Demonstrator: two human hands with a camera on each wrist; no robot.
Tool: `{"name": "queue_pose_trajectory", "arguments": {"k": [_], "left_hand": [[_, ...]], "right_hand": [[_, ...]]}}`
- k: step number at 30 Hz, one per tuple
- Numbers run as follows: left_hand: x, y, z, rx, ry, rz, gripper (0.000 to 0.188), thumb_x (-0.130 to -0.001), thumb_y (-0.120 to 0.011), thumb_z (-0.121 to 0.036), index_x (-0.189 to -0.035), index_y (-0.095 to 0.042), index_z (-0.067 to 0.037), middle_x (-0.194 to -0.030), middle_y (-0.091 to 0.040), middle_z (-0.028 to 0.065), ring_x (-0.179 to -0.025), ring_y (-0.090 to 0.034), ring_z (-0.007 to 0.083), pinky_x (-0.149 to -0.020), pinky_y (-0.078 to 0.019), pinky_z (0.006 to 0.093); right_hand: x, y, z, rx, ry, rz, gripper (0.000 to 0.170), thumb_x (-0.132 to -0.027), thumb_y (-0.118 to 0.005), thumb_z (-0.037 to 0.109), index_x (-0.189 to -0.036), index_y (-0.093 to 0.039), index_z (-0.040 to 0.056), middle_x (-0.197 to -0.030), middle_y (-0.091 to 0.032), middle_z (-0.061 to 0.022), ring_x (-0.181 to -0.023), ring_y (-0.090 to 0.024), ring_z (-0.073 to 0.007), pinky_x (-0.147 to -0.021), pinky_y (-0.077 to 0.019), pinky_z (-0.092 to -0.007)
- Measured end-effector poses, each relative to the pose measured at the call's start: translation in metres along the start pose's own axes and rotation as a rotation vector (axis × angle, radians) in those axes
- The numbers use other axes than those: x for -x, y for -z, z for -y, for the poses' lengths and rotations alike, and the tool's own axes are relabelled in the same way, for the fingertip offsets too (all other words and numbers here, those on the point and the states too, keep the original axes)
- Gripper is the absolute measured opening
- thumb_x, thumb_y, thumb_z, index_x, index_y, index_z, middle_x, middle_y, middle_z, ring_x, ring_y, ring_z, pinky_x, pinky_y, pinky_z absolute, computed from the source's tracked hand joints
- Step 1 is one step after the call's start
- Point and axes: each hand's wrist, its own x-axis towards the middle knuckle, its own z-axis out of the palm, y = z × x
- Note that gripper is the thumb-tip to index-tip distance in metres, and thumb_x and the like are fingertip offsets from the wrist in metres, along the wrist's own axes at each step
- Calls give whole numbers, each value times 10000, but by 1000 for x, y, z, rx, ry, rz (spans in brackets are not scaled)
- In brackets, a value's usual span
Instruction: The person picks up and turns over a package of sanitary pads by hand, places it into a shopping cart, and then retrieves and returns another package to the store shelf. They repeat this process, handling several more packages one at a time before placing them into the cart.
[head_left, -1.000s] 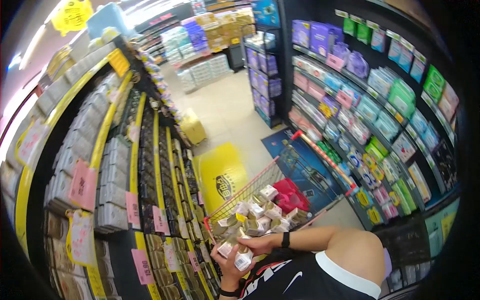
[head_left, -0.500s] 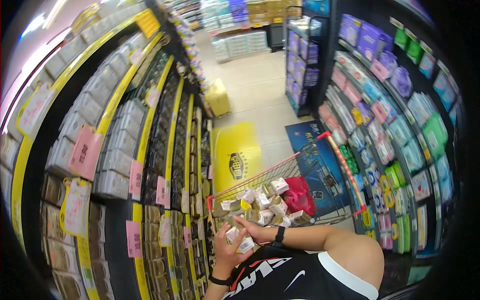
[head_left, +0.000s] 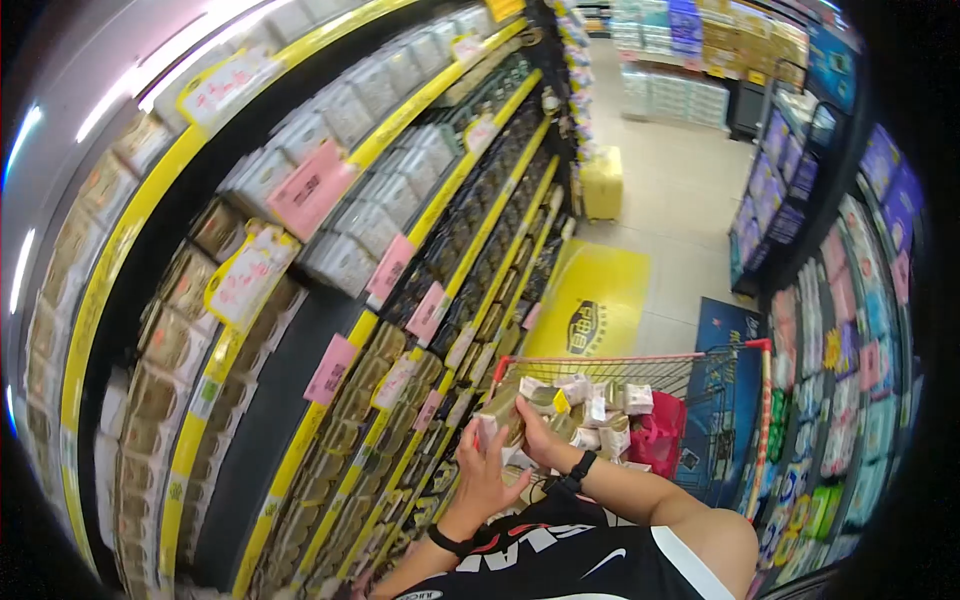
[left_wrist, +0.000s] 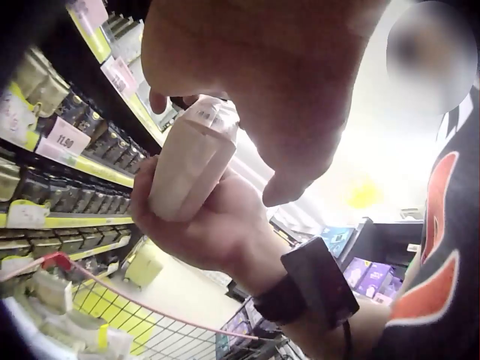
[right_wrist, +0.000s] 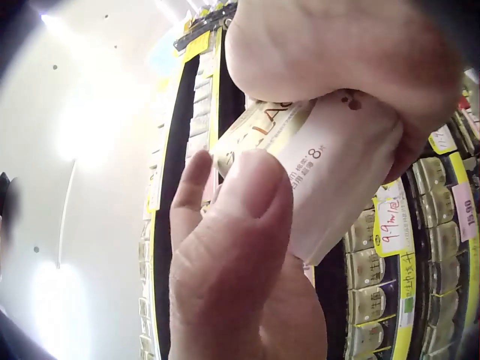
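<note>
A soft white and pale gold pack (head_left: 501, 412) is held above the cart's near left corner in the head view. My right hand (head_left: 543, 440) grips it, and in the left wrist view that right hand (left_wrist: 217, 229) has its fingers curled round the white pack (left_wrist: 189, 169). My left hand (head_left: 487, 482) has its fingers spread at the pack's near side, the thumb apart. In the right wrist view printing shows on the pack (right_wrist: 334, 169), and the left hand's thumb (right_wrist: 259, 191) lies at its end; whether it touches cannot be told.
A wire cart (head_left: 610, 357) holds several similar packs (head_left: 612, 436) and a red bag (head_left: 657, 435). Stocked shelves with pink price tags (head_left: 330, 368) rise on the left, more shelves on the right. A yellow box (head_left: 603, 184) stands on the aisle floor.
The head view has turned left, bringing the left shelves nearer the middle. Both hands held the pack lower down; now it is raised and turned, and the left hand's fingers have spread.
</note>
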Motion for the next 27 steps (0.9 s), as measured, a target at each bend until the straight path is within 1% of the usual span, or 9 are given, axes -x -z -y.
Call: {"name": "queue_pose_trajectory", "arguments": {"k": [4,5,9,16,17,21,24,25,27], "left_hand": [[18,5,-5,-3,107,-97,860,-718,-845,-283,-1428,-407,-73,-1412,-334,256,-1290,-369,475,-1053,-356,551],[25,5,-2,4,113,-141,845,-717,-846,-282,-1414,-418,-72,-1400,-345,247,-1280,-378,470,-1048,-362,548],[48,20,-3,-44,102,-235,750,-754,-832,-255,-1377,-450,-82,-1344,-388,225,-1237,-409,443,-1044,-361,536],[85,51,10,51,71,-320,429,-883,-688,-174,-1275,-557,-58,-1331,-451,192,-1235,-445,415,-1045,-368,511],[95,55,12,90,86,-353,397,-897,-666,-158,-1268,-570,-58,-1333,-465,189,-1235,-459,412,-1046,-378,509],[134,81,16,351,247,-463,375,-898,-623,-128,-1255,-561,-34,-1287,-531,224,-1168,-535,423,-994,-446,466],[167,94,30,167,202,-483,368,-878,-654,-148,-1211,-566,-18,-1182,-597,214,-1105,-578,418,-959,-463,479],[178,91,38,161,236,-509,403,-829,-722,-209,-1148,-573,-14,-1076,-630,199,-1046,-602,406,-918,-478,465],[201,99,43,199,333,-351,438,-794,-763,-251,-1116,-578,-18,-1059,-627,196,-1040,-600,402,-901,-482,453]], "right_hand": [[-5,-23,-6,-6,-221,92,552,-1035,-394,556,-1293,-581,105,-1222,-662,-56,-1103,-637,-190,-987,-486,-368],[1,-33,-3,16,-258,143,565,-1025,-406,582,-1248,-586,95,-1148,-672,-53,-1042,-658,-177,-898,-534,-343],[6,-46,-22,15,-496,344,614,-1018,-362,622,-1277,-577,109,-1158,-666,-48,-1002,-677,-194,-841,-570,-355],[37,-76,-55,-32,-389,309,603,-1038,-302,600,-1327,-561,138,-1192,-656,-54,-1082,-651,-206,-925,-540,-382],[46,-86,-58,-7,-383,228,632,-1038,-286,604,-1374,-526,126,-1267,-638,-72,-1135,-636,-224,-977,-511,-401],[72,-111,-75,-206,-248,347,637,-1057,-247,558,-1427,-468,90,-1374,-587,-112,-1216,-602,-261,-1027,-483,-413],[88,-117,-96,-139,-199,374,611,-1069,-241,523,-1428,-465,82,-1390,-574,-122,-1230,-596,-284,-1037,-479,-415],[95,-118,-102,-11,-178,359,584,-1081,-254,481,-1445,-448,66,-1422,-541,-120,-1285,-547,-270,-1087,-427,-416],[95,-91,-129,459,2,404,564,-1087,-273,447,-1464,-426,55,-1427,-528,-113,-1310,-508,-250,-1120,-375,-410]]}}
